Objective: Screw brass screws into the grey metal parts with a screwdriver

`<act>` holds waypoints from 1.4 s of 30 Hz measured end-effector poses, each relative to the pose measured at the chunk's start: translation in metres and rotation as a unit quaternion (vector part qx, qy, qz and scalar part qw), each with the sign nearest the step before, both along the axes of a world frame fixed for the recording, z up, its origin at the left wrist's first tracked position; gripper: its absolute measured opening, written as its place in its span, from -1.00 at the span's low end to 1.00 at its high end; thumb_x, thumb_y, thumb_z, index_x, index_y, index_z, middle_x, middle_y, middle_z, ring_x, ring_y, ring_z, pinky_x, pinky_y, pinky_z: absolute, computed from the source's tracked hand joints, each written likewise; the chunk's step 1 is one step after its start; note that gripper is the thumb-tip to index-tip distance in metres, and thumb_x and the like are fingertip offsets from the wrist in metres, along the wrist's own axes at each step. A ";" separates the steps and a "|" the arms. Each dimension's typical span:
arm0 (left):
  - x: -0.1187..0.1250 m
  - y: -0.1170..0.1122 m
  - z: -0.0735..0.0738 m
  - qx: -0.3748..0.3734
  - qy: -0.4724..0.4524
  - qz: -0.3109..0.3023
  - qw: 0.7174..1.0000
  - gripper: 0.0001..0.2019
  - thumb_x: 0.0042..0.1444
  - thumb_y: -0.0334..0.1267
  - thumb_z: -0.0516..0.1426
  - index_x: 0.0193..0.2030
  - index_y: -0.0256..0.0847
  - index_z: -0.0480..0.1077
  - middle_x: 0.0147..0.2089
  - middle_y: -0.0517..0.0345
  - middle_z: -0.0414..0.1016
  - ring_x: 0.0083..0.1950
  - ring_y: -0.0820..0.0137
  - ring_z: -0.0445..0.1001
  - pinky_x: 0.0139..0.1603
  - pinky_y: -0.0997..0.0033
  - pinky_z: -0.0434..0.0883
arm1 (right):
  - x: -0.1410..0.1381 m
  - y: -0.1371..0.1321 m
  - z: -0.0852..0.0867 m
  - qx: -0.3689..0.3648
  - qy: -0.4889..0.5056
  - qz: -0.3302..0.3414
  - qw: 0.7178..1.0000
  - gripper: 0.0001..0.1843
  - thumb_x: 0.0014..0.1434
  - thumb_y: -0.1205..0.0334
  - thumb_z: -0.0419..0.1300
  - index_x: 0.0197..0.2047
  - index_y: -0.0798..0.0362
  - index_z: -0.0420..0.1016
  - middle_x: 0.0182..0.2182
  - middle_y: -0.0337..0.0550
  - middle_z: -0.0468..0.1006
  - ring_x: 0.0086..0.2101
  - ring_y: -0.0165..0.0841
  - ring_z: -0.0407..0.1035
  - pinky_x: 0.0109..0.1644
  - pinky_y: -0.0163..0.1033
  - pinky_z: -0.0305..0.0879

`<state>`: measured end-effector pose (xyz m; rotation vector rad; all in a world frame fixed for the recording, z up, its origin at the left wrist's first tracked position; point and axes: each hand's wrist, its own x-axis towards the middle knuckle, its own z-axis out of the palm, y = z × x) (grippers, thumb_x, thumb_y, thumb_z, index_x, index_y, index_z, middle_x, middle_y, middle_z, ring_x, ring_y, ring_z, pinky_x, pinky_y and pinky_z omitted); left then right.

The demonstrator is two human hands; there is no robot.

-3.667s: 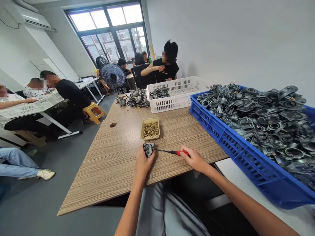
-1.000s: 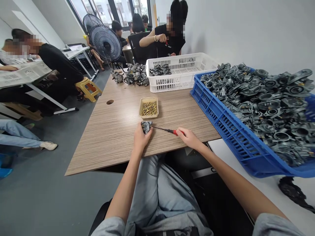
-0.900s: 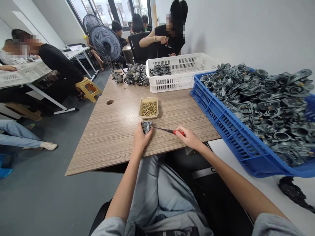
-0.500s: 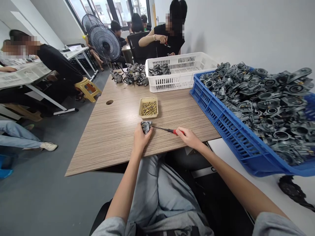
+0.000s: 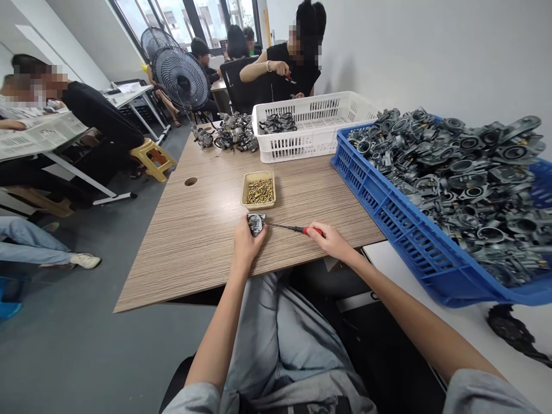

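Note:
My left hand (image 5: 249,244) is closed around a small grey metal carburetor part (image 5: 257,223) near the table's front edge. My right hand (image 5: 331,239) grips the red handle of a screwdriver (image 5: 293,228). The dark shaft lies nearly level, its tip pointing left at the side of the metal part. At this size I cannot tell whether the tip touches it. Just beyond my left hand stands a small cream tray (image 5: 245,202) holding many brass-coloured pieces (image 5: 260,191), too small to make out exactly.
At right, a blue crate (image 5: 366,184) is heaped with grey metal parts (image 5: 457,167). A white crate (image 5: 297,150) and a pile of carburetors (image 5: 235,133) stand at the table's back. A person (image 5: 291,69) works behind them. A fan (image 5: 183,80) stands back left.
The view has shifted very slightly. Both hands keep their hold on the metal part and the screwdriver, with almost no visible movement.

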<state>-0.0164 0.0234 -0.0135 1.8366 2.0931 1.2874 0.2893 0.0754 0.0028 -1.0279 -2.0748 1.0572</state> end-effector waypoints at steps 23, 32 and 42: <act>-0.004 -0.009 0.007 -0.018 -0.002 -0.060 0.998 -0.54 0.34 -0.08 0.31 0.27 -0.15 0.33 0.08 -0.11 0.61 0.08 0.08 0.62 0.18 0.03 0.55 | 0.003 0.000 -0.003 0.005 0.039 -0.027 0.999 -0.64 0.49 -0.18 0.14 -0.17 -0.08 0.39 -0.41 -0.28 0.43 -0.35 -0.25 0.30 -0.19 -0.15 0.20; -0.002 -0.021 0.000 0.002 -0.025 -0.038 0.999 -0.57 0.38 -0.08 0.26 0.29 -0.17 0.37 0.15 -0.19 0.61 0.18 0.04 0.63 0.28 -0.02 0.53 | -0.002 0.000 -0.013 0.004 0.033 -0.037 0.999 -0.61 0.48 -0.22 0.14 -0.22 -0.11 0.29 -0.45 -0.31 0.38 -0.41 -0.25 0.26 -0.24 -0.13 0.17; -0.005 -0.020 0.000 0.000 -0.043 -0.024 0.999 -0.58 0.30 -0.07 0.31 0.23 -0.13 0.43 0.03 -0.12 0.65 0.05 0.05 0.67 0.16 0.01 0.59 | 0.000 -0.001 -0.007 0.012 0.040 -0.019 0.999 -0.70 0.41 -0.14 0.23 -0.12 -0.11 0.32 -0.38 -0.29 0.49 -0.38 -0.24 0.32 -0.22 -0.14 0.23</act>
